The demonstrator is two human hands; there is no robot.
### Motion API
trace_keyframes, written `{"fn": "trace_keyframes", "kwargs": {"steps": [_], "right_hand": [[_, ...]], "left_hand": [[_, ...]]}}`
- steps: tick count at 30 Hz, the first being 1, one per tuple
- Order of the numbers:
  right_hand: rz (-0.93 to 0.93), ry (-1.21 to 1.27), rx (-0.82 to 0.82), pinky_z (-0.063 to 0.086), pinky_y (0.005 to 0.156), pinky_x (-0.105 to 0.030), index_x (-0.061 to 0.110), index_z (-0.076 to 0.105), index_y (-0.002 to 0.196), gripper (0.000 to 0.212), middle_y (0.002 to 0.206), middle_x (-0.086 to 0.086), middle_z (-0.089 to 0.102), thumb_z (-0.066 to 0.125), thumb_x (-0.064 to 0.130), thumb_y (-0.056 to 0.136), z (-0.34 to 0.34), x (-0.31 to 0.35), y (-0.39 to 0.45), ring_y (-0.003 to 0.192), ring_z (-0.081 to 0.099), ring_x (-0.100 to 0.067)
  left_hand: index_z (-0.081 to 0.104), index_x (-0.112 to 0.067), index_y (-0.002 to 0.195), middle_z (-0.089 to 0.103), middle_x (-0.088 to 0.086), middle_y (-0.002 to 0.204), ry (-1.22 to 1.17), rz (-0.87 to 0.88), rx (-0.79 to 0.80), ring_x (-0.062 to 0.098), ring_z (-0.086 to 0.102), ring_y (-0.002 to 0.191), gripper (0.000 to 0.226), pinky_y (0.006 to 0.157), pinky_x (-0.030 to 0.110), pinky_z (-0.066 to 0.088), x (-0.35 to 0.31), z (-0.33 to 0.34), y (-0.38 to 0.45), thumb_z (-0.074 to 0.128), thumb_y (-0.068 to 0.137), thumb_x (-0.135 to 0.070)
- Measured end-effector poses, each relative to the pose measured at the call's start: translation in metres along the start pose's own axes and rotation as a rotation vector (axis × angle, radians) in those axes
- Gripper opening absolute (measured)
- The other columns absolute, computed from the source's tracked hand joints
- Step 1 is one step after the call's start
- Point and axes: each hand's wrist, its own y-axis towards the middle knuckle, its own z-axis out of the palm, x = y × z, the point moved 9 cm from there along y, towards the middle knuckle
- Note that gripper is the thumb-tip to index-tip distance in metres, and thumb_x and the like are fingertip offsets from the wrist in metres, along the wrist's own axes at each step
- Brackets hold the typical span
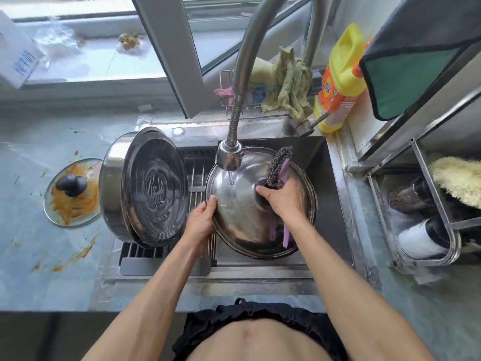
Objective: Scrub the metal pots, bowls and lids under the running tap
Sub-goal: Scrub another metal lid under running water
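Note:
A round metal lid (239, 220) lies tilted over the sink, its domed top facing me, under a thin stream from the tap head (229, 158). My left hand (201, 220) grips the lid's left rim. My right hand (282, 198) holds a steel-wool brush (279, 165) with a purple handle against the lid's dark knob (260, 198). A large metal pot (145, 187) leans on its side on the drain rack at the sink's left, its ridged bottom toward me.
A glass lid (71, 191) smeared with orange sauce lies on the stained counter at left. Behind the sink stand a wire rack with rags (283, 87) and a yellow detergent bottle (339, 79). A metal shelf (426, 212) with brushes stands at right.

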Motion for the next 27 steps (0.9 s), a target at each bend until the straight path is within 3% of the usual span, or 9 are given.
{"fn": "trace_keyframes", "kwargs": {"steps": [3, 7, 13, 16, 19, 21, 22, 24, 27], "right_hand": [[-0.019, 0.014, 0.005, 0.044, 0.084, -0.023, 0.024, 0.062, 0.127, 0.065, 0.123, 0.005, 0.066, 0.082, 0.041, 0.068, 0.002, 0.001, 0.005, 0.112, 0.062, -0.019], [-0.02, 0.035, 0.011, 0.043, 0.085, -0.025, 0.019, 0.059, 0.124, 0.062, 0.127, 0.004, 0.063, 0.08, 0.039, 0.069, 0.005, 0.0, 0.006, 0.115, 0.06, -0.019], [0.052, -0.04, -0.007, 0.044, 0.096, -0.032, 0.008, 0.061, 0.125, 0.057, 0.128, -0.012, 0.064, 0.072, 0.045, 0.083, -0.01, -0.017, 0.008, 0.121, 0.057, -0.03], [0.127, -0.041, -0.048, 0.044, 0.093, -0.033, 0.001, 0.058, 0.124, 0.062, 0.127, -0.017, 0.063, 0.069, 0.048, 0.085, -0.04, -0.03, 0.014, 0.121, 0.056, -0.033], [0.166, 0.024, -0.069, 0.048, 0.064, -0.021, 0.007, 0.065, 0.115, 0.062, 0.101, -0.011, 0.074, 0.063, 0.061, 0.084, -0.069, -0.032, 0.017, 0.084, 0.071, -0.02], [0.178, 0.06, -0.097, 0.038, 0.039, -0.013, 0.012, 0.066, 0.106, 0.056, 0.075, -0.005, 0.073, 0.061, 0.064, 0.086, -0.087, -0.031, 0.017, 0.045, 0.062, -0.007], [0.18, 0.056, -0.109, 0.036, 0.035, -0.013, 0.013, 0.067, 0.104, 0.055, 0.069, -0.004, 0.072, 0.061, 0.064, 0.085, -0.094, -0.03, 0.017, 0.036, 0.057, -0.006], [0.2, 0.044, -0.116, 0.045, 0.044, -0.017, 0.014, 0.067, 0.096, 0.057, 0.067, -0.003, 0.071, 0.063, 0.068, 0.08, -0.101, -0.027, 0.011, 0.038, 0.06, -0.007], [0.197, 0.013, -0.158, 0.057, 0.078, -0.034, 0.017, 0.07, 0.096, 0.063, 0.081, -0.005, 0.075, 0.069, 0.069, 0.061, -0.105, -0.022, 0.002, 0.075, 0.072, -0.019]], "left_hand": [[0.063, -0.015, 0.088, 0.066, -0.002, 0.077, 0.107, 0.014, -0.025, 0.011, 0.06, 0.067, 0.023, 0.056, 0.027, 0.048, -0.004, -0.008, 0.005, 0.058, 0.104, -0.031], [0.062, -0.018, 0.087, 0.065, -0.006, 0.079, 0.097, 0.033, -0.103, 0.004, 0.059, 0.064, 0.023, 0.048, 0.018, 0.045, -0.016, -0.012, 0.006, 0.052, 0.107, -0.022], [0.071, -0.009, 0.092, 0.074, 0.009, 0.089, 0.022, 0.117, -0.072, 0.02, 0.065, 0.084, 0.025, 0.082, 0.038, 0.054, -0.03, 0.017, -0.004, 0.051, 0.107, -0.014], [0.073, -0.014, 0.084, 0.072, 0.004, 0.083, 0.159, 0.188, -0.034, 0.016, 0.062, 0.082, 0.028, 0.081, 0.035, 0.052, -0.034, 0.047, -0.013, 0.055, 0.105, -0.016], [0.069, -0.016, 0.072, 0.065, -0.013, 0.066, 0.356, 0.295, 0.009, 0.009, 0.054, 0.069, 0.035, 0.069, 0.03, 0.044, -0.035, 0.076, -0.026, 0.057, 0.103, -0.023], [0.07, -0.021, 0.073, 0.065, -0.016, 0.066, 0.444, 0.365, 0.033, 0.007, 0.056, 0.068, 0.032, 0.069, 0.025, 0.044, -0.036, 0.097, -0.039, 0.058, 0.103, -0.021], [0.075, -0.022, 0.08, 0.069, -0.014, 0.073, 0.471, 0.398, 0.052, 0.007, 0.06, 0.073, 0.027, 0.071, 0.021, 0.045, -0.037, 0.106, -0.045, 0.06, 0.102, -0.02], [0.08, -0.016, 0.1, 0.073, -0.005, 0.09, 0.519, 0.455, 0.094, 0.01, 0.065, 0.088, 0.017, 0.082, 0.021, 0.046, -0.036, 0.12, -0.054, 0.064, 0.1, -0.02], [0.078, -0.012, 0.114, 0.071, 0.0, 0.098, 0.607, 0.541, 0.137, 0.012, 0.061, 0.093, 0.02, 0.084, 0.009, 0.04, -0.036, 0.128, -0.061, 0.067, 0.098, -0.018]]}}
